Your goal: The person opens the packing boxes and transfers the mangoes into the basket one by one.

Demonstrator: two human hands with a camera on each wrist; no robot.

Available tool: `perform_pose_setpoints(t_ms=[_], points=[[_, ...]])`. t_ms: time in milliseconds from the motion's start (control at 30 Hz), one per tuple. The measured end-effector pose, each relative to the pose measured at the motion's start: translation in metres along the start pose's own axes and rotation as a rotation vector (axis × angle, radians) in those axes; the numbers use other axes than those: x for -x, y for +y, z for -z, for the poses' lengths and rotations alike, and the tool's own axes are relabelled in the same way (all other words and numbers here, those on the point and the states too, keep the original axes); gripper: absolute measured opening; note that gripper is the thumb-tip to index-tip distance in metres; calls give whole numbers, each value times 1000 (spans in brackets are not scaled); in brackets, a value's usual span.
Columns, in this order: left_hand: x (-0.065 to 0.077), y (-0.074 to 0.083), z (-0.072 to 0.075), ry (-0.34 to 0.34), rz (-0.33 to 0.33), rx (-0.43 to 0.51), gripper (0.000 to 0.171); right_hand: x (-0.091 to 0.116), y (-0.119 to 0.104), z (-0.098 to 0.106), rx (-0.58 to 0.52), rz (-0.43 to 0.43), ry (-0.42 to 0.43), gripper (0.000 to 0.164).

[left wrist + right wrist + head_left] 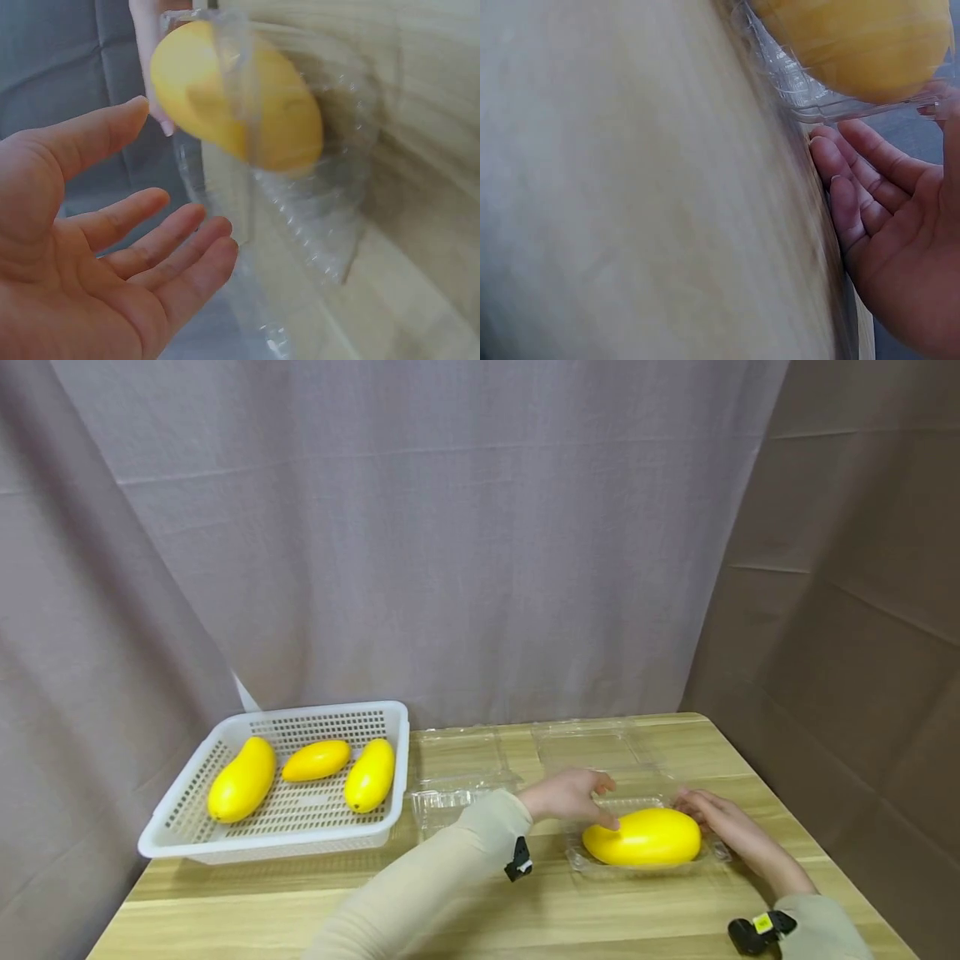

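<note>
A large glossy yellow mango [647, 837] lies on its side in a clear plastic clamshell box [581, 862] at the right of the table. My left hand [567, 795] hovers at the box's left, fingers spread and holding nothing. In the left wrist view its palm [97, 247] faces the mango [247, 97], apart from it. At the right side of the box, my right hand [727, 827] has its fingers bent against the plastic rim. The right wrist view shows those fingers [877, 161] under the edge; the thumb is partly hidden behind plastic.
On the left of the table stands a white perforated basket [150, 839] with three smaller mangoes [243, 781] inside. Clear plastic boxes lie open along the back, one [457, 756] beside the basket and another [588, 745] further right. A grey curtain [465, 543] hangs behind.
</note>
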State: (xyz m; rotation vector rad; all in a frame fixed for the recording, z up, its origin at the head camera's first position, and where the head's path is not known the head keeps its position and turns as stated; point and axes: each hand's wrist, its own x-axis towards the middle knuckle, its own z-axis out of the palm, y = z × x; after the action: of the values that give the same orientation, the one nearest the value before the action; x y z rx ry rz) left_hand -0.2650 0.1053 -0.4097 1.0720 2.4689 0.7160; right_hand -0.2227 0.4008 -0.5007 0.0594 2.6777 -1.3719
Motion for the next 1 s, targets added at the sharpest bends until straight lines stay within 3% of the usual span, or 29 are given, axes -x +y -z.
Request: perform_pose_setpoints(t_ms=[333, 533, 667, 1000], points=[[-12, -3, -20, -37, 71, 32, 65, -2, -3, 1, -26, 8, -13, 68], [-17, -5, -32, -81, 35, 23, 67, -2, 0, 1, -60, -12, -61, 72], [-20, -3, -38, -113, 24, 81, 70, -3, 2, 1, -68, -17, -74, 74], [-26, 4, -56, -63, 82, 95, 81, -1, 0, 1, -76, -18, -79, 79]])
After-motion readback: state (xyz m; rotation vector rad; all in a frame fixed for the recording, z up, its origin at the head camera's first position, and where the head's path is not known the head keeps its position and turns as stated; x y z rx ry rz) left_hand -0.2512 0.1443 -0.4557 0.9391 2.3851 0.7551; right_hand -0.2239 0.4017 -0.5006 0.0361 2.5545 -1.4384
